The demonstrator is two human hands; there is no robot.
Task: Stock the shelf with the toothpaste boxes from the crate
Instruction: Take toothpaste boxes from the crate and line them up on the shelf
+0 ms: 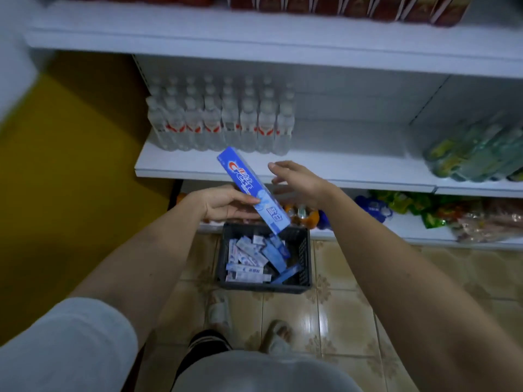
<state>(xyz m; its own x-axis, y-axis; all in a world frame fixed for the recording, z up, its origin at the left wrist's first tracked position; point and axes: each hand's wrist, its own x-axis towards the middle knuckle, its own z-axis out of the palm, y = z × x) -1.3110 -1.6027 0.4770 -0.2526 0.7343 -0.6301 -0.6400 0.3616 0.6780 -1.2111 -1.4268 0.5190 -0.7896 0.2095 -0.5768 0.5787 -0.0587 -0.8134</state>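
Observation:
My left hand (226,203) grips a long blue toothpaste box (252,188) near its lower end, and the box slants up to the left over the front edge of the white middle shelf (353,154). Just right of the box, my right hand (297,181) hovers with its fingers spread and nothing in it. Below both hands, a dark plastic crate (304,256) stands on the tiled floor and holds several more blue and white toothpaste boxes (249,261), lying loosely across each other.
Rows of clear water bottles (220,123) fill the left of the middle shelf, and green-labelled bottles (478,154) lie at its right end. The bottom shelf holds snack packets (424,207). Red cartons (353,7) line the top shelf. A yellow wall (70,165) stands at the left.

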